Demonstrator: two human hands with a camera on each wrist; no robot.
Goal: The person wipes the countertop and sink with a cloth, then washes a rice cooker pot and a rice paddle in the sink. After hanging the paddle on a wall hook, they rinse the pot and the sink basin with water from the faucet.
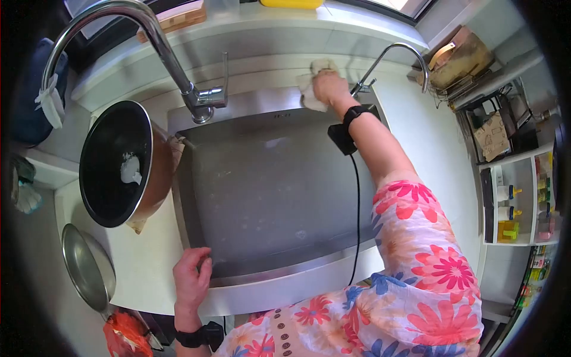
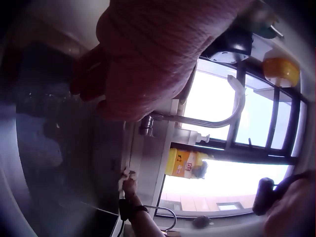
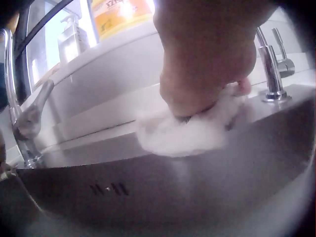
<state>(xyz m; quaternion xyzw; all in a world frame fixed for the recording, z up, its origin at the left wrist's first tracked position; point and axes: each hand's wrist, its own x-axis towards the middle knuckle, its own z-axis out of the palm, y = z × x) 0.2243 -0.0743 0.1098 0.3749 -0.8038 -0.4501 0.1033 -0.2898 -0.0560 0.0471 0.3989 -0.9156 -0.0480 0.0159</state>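
Observation:
In the head view the right hand (image 1: 331, 88) grips a pale cloth (image 1: 309, 95) against the back rim of the steel sink (image 1: 273, 184), just left of the small faucet (image 1: 399, 46). The right wrist view shows the white cloth (image 3: 182, 138) bunched beneath the right hand (image 3: 207, 59), over the sink's back edge. My left hand (image 1: 193, 275) hangs at the front left corner of the sink, fingers loosely bent and holding nothing. Close up in the left wrist view, the left hand (image 2: 148, 59) covers much of the picture.
A large faucet (image 1: 205, 98) rises behind the sink. On the left counter stand a black-lined pot (image 1: 157, 178) with something white inside and a metal bowl (image 1: 89, 268). Bottles line a shelf (image 1: 517, 238) at the right; a yellow-labelled container (image 2: 185, 164) stands by the window.

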